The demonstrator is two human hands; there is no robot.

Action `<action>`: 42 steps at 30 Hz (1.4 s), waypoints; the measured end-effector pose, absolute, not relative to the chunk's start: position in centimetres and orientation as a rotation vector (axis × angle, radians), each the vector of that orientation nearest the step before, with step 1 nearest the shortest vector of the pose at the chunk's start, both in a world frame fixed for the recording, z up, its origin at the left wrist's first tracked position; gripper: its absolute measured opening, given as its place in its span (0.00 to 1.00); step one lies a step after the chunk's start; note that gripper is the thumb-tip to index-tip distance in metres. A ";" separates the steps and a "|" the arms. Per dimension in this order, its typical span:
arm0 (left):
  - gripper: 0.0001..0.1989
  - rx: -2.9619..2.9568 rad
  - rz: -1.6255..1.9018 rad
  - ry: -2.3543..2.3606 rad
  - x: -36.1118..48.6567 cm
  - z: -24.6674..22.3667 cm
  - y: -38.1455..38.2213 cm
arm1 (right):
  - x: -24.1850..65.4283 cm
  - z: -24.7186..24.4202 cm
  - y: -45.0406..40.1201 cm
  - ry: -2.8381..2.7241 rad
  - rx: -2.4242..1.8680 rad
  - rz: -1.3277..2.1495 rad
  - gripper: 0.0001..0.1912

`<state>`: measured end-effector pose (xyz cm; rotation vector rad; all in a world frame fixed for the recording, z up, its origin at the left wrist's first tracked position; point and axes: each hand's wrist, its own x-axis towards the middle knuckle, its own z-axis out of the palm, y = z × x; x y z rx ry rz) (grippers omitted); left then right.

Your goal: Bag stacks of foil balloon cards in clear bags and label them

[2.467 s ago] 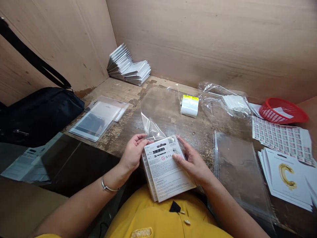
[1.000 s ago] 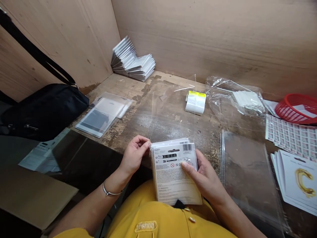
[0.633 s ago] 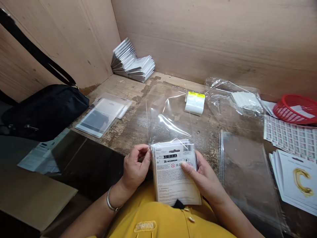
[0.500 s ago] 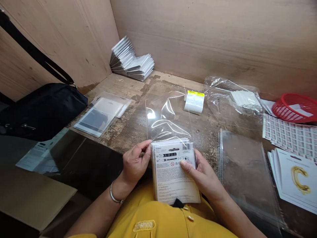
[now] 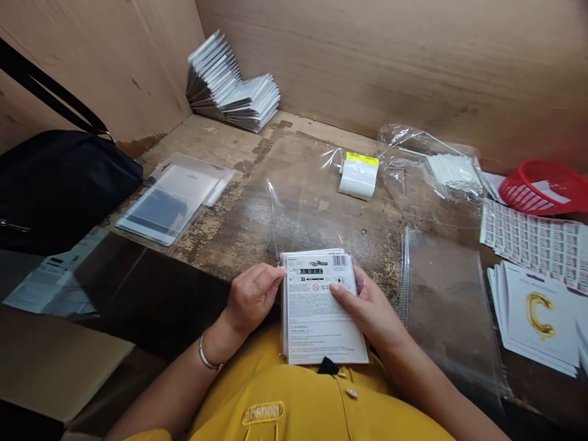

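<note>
A stack of printed cards [image 5: 326,334], text and barcode facing up, is held upright against my yellow shirt. My right hand [image 5: 374,312] grips its right side, thumb on the front and fingers behind. At the upper left edge, my left hand [image 5: 255,297] is closed in a pinch on the edge of a clear plastic bag [image 5: 298,214]. The bag's film reaches from the top of the stack over the table. How far the cards sit inside the bag is hard to tell.
Flat clear bags [image 5: 448,306] lie to the right, beside cards with a gold letter C [image 5: 539,315], sticker sheets [image 5: 533,239] and a red basket [image 5: 537,199]. A label roll [image 5: 358,177] is ahead. Packed cards [image 5: 172,196], folded cards [image 5: 234,86] and a black bag [image 5: 68,184] are left.
The bag's film has dropped from a crinkled bulge above the stack to a flatter lie, baring the cards' top edge. Both hands keep their hold. The view has shifted slightly.
</note>
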<state>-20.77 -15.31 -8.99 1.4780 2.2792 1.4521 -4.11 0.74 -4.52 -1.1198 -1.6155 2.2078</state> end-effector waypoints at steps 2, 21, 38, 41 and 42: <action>0.04 1.391 1.490 2.158 -21.6 -8.2 -15.3 | -4.0 -4.4 0.8 -1.621 -1.079 2.197 0.26; 0.19 1.169 1.799 1.766 -26.6 0.2 -8.3 | -9.7 -2.2 5.2 -2.208 -0.540 1.144 0.18; 0.32 1.046 1.474 1.455 -25.0 -3.5 -8.8 | -4.5 -3.4 7.7 -2.450 -0.615 1.561 0.12; 0.32 0.952 1.576 1.404 -25.2 -2.7 -8.7 | -4.7 -3.5 8.0 -2.536 -0.514 1.498 0.14; 0.28 0.952 1.552 1.403 -25.0 -2.6 -8.7 | -4.7 -3.5 7.9 -2.567 -0.486 1.465 0.12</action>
